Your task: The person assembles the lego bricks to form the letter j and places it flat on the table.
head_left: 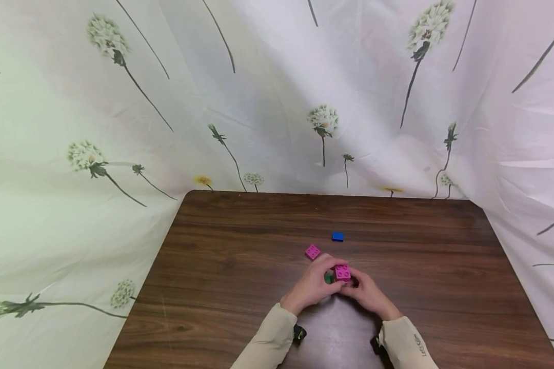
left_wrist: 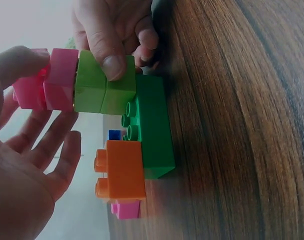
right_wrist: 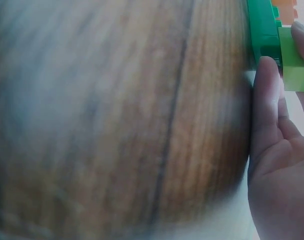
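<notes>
A block stack stands on the table: a long dark green brick [left_wrist: 154, 135] at the bottom, an orange brick [left_wrist: 126, 172] on one end, two lime green bricks [left_wrist: 89, 85] on the other. Above the lime ones come two pink bricks [left_wrist: 61, 80]. With thumb and fingers on opposite sides, my left hand [head_left: 311, 286] holds the uppermost pink brick [head_left: 342, 272]. My right hand [head_left: 371, 294] grips the stack lower down, its thumb on the lower lime brick; its fingers reach around by the dark green one, partly hidden.
Just beyond my left hand lies a loose pink brick [head_left: 312, 251]. A blue brick [head_left: 337, 237] sits farther back on the brown wooden table [head_left: 231, 266]. Behind and beside the table hangs a white curtain [head_left: 268, 102] printed with flowers.
</notes>
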Available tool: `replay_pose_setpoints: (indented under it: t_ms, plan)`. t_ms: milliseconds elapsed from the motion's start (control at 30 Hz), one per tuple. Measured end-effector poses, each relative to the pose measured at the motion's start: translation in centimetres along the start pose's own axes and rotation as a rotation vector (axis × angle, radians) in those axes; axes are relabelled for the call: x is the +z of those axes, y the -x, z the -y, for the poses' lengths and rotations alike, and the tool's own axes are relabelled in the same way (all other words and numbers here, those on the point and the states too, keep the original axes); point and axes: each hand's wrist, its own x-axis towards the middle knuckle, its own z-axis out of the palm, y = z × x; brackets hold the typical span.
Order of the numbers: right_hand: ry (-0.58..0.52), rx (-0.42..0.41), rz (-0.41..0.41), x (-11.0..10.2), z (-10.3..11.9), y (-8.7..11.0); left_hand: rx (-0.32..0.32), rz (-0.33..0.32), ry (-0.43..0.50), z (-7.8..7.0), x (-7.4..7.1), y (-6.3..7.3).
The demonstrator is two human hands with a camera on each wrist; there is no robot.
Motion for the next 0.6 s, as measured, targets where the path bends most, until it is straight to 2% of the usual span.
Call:
replay_pose_setpoints:
  t_ms: [267,600]
  plan:
    - [-0.001,0.030,-0.007,0.08,-0.12,-0.10,0.074,-0.011,-0.016,0.33,0.23,-0.17]
    - [0.006,0.057,0.003,0.07,-0.33,-0.16,0.070,0.000,-0.031,0.49,0.05,-0.13]
